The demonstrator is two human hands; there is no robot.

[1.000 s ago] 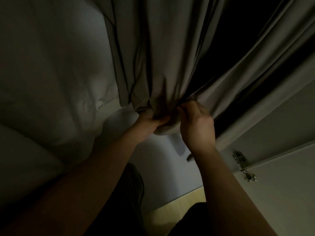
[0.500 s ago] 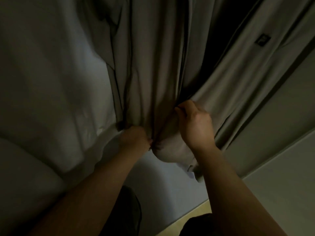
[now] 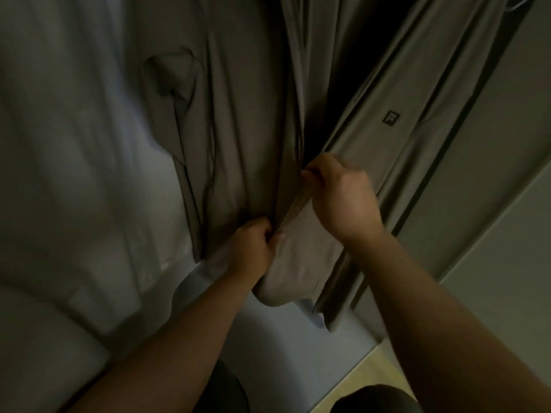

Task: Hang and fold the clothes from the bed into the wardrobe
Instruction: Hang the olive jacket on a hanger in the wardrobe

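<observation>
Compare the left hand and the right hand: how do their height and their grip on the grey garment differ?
The left hand sits lower, beside the white bedding; the right hand sits higher, below the small dark logo. The left hand is closed like a fist on bunched cloth; the right hand pinches a fold's edge with its fingertips. Both hold the same grey garment.

Bare left hand [image 3: 253,248] and right hand [image 3: 343,201], bare forearms [image 3: 423,308], dark clothing [image 3: 378,399] over the legs below.
</observation>
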